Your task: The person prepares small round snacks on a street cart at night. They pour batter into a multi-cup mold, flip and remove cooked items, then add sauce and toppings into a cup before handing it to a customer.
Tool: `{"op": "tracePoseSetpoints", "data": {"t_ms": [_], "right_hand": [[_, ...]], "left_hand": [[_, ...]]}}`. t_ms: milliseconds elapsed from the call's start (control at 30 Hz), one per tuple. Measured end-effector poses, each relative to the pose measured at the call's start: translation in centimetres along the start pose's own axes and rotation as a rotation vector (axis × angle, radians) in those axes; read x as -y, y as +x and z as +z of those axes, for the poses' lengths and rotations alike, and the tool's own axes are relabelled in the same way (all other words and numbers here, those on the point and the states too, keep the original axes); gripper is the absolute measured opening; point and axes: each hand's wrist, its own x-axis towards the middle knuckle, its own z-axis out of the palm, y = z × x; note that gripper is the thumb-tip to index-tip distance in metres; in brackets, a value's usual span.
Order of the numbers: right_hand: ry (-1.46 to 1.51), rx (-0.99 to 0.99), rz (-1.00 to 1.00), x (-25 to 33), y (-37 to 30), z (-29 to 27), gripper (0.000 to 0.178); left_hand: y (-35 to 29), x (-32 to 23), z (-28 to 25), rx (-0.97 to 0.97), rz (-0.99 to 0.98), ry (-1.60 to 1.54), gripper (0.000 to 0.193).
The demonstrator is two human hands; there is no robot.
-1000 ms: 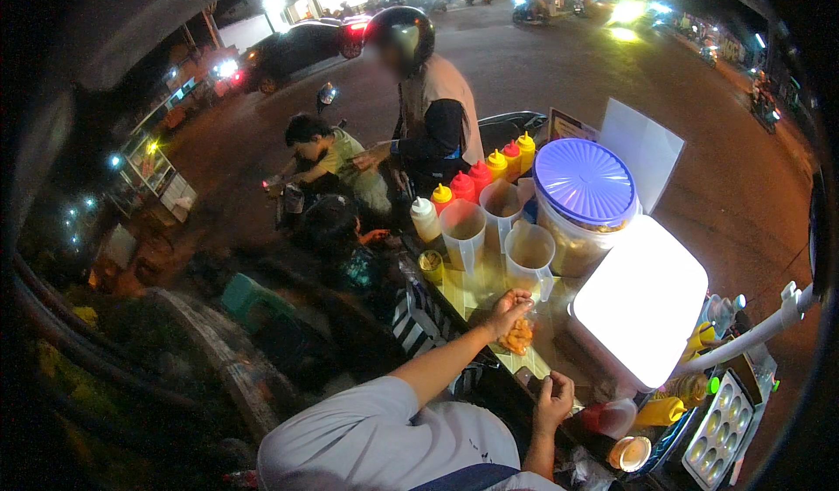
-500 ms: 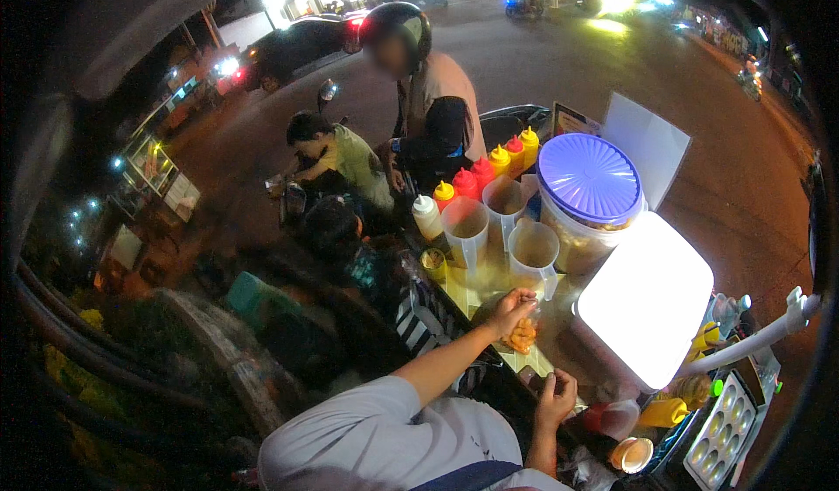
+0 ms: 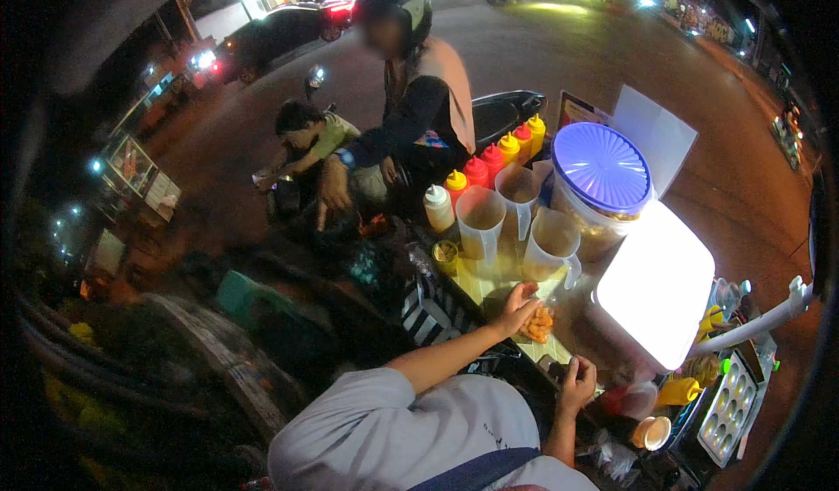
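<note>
My left hand (image 3: pixel 517 310) reaches over the cart top and is closed around the side of a clear plastic bag of golden fried snack pieces (image 3: pixel 539 325). My right hand (image 3: pixel 577 384) is nearer to me, low over the front edge, with its fingers curled together. What it holds, if anything, I cannot make out. A small dark object (image 3: pixel 552 367) lies beside its fingertips. Just beyond the bag stand several clear plastic jugs, the closest being a jug with a handle (image 3: pixel 552 245).
Squeeze bottles (image 3: pixel 476 173) line the far left edge. A purple-lidded tub (image 3: pixel 601 168) and a bright white box (image 3: pixel 657 286) stand to the right. Beyond my right hand are a yellow bottle (image 3: pixel 677 392) and a moulded pan (image 3: pixel 730 411). A helmeted person (image 3: pixel 437 98) stands across the cart.
My left hand has shifted from pinching the bag's top to holding its side. The helmeted person has stretched an arm out to the left. My view has turned slightly.
</note>
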Motion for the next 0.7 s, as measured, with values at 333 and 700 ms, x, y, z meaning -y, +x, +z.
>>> {"op": "tracePoseSetpoints", "data": {"t_ms": [333, 700], "right_hand": [[-0.062, -0.019, -0.027, -0.9, -0.1, 0.4, 0.014], [-0.105, -0.032, -0.067, 0.0, -0.3, 0.7, 0.012]], "left_hand": [[-9.2, -9.7, -8.0, 0.107, 0.044, 0.48, 0.019], [-10.6, -13.5, -14.2, -0.231, -0.123, 0.176, 0.026]]}}
